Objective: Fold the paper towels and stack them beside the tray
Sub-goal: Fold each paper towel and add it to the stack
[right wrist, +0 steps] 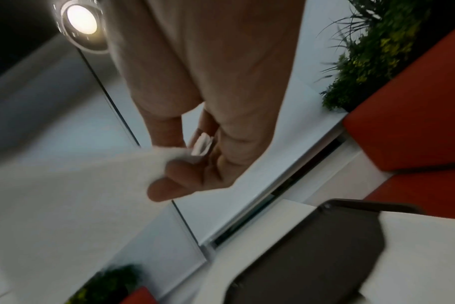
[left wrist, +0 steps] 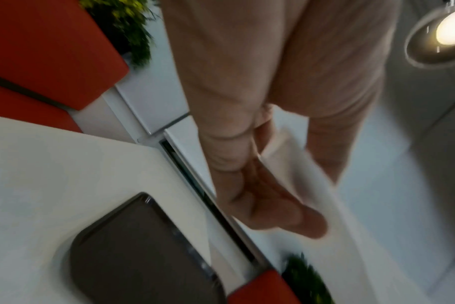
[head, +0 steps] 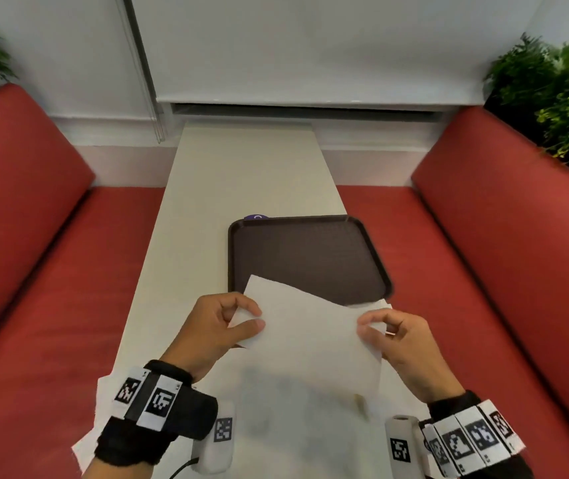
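A white paper towel [head: 310,337] hangs in the air above the near end of the table, its far corner over the front edge of the dark brown tray [head: 304,254]. My left hand [head: 238,319] pinches its left edge between thumb and fingers. My right hand [head: 374,324] pinches its right edge the same way. In the left wrist view the left hand [left wrist: 286,185] holds the paper towel [left wrist: 312,176] beside the tray [left wrist: 133,246]. In the right wrist view the right hand [right wrist: 192,152] grips a bunched corner of the paper towel [right wrist: 73,197], with the tray [right wrist: 312,253] below.
The narrow white table [head: 228,174] runs between two red benches [head: 34,271] [head: 500,254]. More white paper [head: 89,440] lies at the table's near left edge under my left wrist. Green plants [head: 559,98] stand behind the right bench. A small purple object [head: 256,217] peeks from behind the tray.
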Motion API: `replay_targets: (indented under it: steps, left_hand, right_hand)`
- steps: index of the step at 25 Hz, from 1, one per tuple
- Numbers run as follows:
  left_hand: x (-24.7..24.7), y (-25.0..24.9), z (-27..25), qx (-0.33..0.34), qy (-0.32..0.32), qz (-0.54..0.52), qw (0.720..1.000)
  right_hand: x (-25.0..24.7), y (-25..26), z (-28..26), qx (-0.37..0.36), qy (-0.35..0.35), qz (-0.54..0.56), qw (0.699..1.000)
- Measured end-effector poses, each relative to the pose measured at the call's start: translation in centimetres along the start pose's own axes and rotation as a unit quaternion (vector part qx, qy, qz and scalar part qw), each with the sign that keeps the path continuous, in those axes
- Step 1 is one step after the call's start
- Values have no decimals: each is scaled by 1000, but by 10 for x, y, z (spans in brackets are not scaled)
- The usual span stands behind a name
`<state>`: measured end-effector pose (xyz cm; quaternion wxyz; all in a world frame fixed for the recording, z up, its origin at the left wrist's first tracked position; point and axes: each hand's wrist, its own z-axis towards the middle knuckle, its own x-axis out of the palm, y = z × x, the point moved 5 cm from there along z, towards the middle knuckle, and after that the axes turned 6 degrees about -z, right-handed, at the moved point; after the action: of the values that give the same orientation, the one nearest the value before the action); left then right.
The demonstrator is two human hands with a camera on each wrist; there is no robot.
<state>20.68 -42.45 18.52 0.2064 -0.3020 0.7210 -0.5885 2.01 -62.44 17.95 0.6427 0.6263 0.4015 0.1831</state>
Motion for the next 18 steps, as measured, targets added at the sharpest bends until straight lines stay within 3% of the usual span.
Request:
replay_targets:
  steps: [5,11,14,18]
  left_hand:
    - [65,40,59,45,-3,211,976]
    - [167,87,136,58,138,376,915]
    - [199,118,162,19,184,441,878]
    - [220,152,182,-19,237,519,821]
  right_hand:
    - [-31,-85,-35,98,-77,-103,987]
    - [-62,-134,-39,171,-132,-142,966]
    - [-71,-166,-31,219,-120,-180,951]
    - [-70,-192,-21,219,-64,-260,938]
